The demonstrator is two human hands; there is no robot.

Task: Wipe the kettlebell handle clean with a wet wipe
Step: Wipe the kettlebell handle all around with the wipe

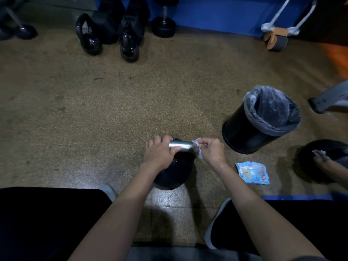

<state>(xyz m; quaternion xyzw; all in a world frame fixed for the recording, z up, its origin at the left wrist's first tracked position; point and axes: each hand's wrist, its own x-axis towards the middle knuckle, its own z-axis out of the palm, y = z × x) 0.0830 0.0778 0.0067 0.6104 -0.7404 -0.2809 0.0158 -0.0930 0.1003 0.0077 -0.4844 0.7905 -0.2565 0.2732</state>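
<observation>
Left hand [160, 153] gripping handle [183, 145], steadying kettlebell [174, 172]; right hand [211, 150] fingers [204, 142] pinching wipe [197, 147] around handle end, likely rubbing. Bin [235, 136] waiting nearby.

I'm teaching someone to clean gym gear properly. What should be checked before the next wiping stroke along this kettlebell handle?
1. Kettlebell stands upright on the floor: ok.
2. Left hand grips the handle at its left end to steady it: ok.
3. Right hand pinches the wet wipe against the handle's right end: ok.
4. Whole handle free for wiping: not ok, the left hand covers its left part.
5. Wipe damp and clean enough: cannot tell.
6. Lined bin open and close on the right, wipe pack beside it on the floor: ok.
</observation>
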